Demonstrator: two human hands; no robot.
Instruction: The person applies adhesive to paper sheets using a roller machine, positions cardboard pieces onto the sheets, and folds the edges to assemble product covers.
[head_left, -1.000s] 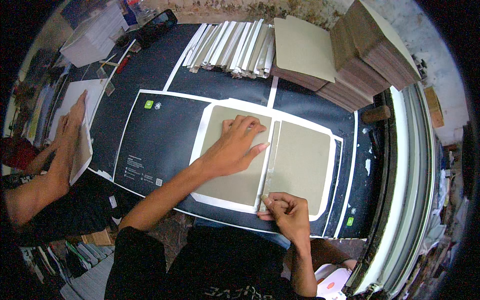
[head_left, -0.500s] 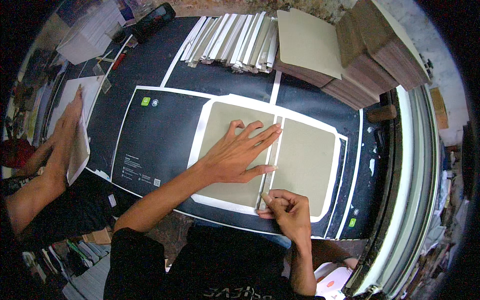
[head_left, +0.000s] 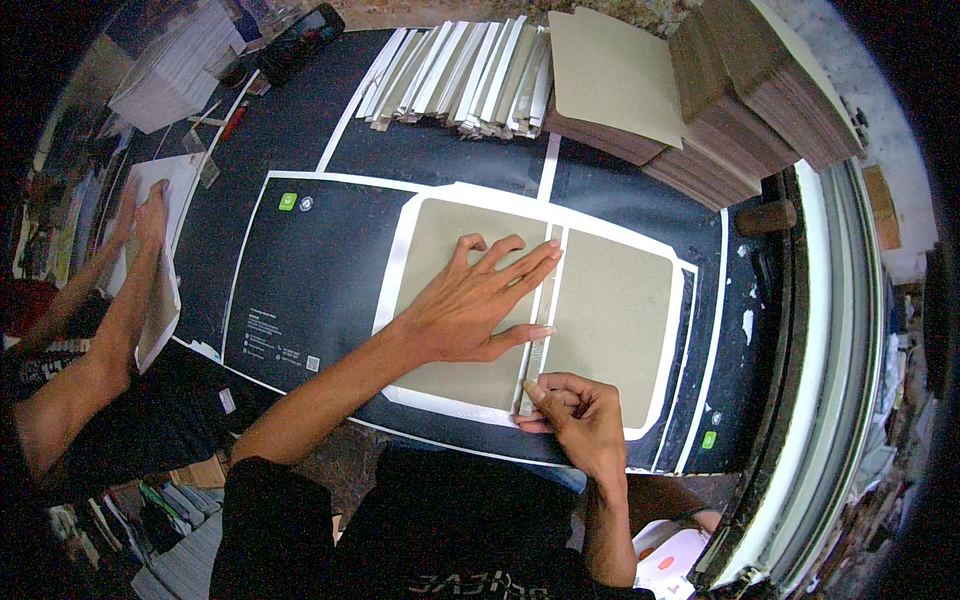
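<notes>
Looks like strip-aligning: narrow strip (head_left: 537, 357) between two grey boards (head_left: 615, 310), right hand (head_left: 582, 418) with its grip pinched on the 6 o'clock end, left hand (head_left: 465, 312) splayed toward 12, so next probably wants even pressure.

Pt. of L grey board (head_left: 465, 382) hidden under L hand (head_left: 462, 308), fine print (head_left: 264, 324) on dk. sheet (head_left: 335, 255) illeg.

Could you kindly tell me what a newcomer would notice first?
Probably two pale boards at the centre, where the left hand lies spread over one and the right hand pinches the near end of the narrow strip between them. Beyond, a row of thin strips lies left of tall board stacks.
</notes>
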